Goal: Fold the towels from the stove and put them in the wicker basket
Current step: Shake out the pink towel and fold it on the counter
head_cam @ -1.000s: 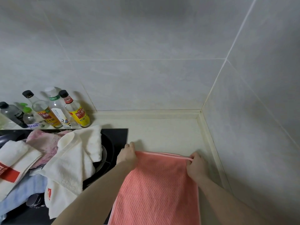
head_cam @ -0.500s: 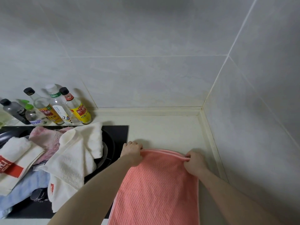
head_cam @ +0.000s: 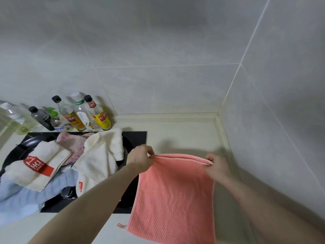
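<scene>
left hand (head_cam: 139, 158) pinches pink towel (head_cam: 174, 198) corner | right hand (head_cam: 217, 167) pinches other corner | towel bottom cut off

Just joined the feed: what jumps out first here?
The salmon-pink towel dominates, held up over the counter by its top corners, left hand and right hand each pinching one. Left of it, a heap of white, pink and blue towels covers the black stove, with bottles lined up against the wall behind.
</scene>
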The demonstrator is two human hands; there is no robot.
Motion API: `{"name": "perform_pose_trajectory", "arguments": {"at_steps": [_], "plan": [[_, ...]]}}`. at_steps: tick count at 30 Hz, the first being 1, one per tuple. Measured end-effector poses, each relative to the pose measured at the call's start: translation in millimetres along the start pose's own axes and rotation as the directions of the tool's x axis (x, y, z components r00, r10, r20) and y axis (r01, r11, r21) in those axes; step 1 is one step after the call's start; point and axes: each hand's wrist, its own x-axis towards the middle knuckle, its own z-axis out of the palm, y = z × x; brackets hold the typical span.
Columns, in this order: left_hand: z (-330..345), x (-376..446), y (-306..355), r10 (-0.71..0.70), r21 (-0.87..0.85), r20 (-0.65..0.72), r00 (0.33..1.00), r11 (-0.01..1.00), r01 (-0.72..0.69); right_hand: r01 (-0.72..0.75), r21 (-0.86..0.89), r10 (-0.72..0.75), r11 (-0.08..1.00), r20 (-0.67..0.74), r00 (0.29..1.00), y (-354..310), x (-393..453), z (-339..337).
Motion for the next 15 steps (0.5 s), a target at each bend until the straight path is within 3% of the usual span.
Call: {"name": "perform_pose_trajectory", "arguments": {"at_steps": [6,11,15], "plan": [[2.1,-73.9,-13.6,0.037,-0.037,-0.047,0.998,0.999,-0.039,0.046,-0.001,-0.046,0.999,0.005,0.999,-4.9,-71.3,-9.5],[20.6,-142.2,-31.4,0.074,-0.008,0.007,0.997,0.997,-0.074,0.144,-0.010,-0.141,0.990,0.145,0.979,11.0,-126.0,5.5],[39.3,-180.5,-46.9,0.043,0.016,0.059,0.997,0.999,-0.044,0.118,-0.072,-0.093,0.990,0.286,0.954,16.9,-160.1,21.6]]}}
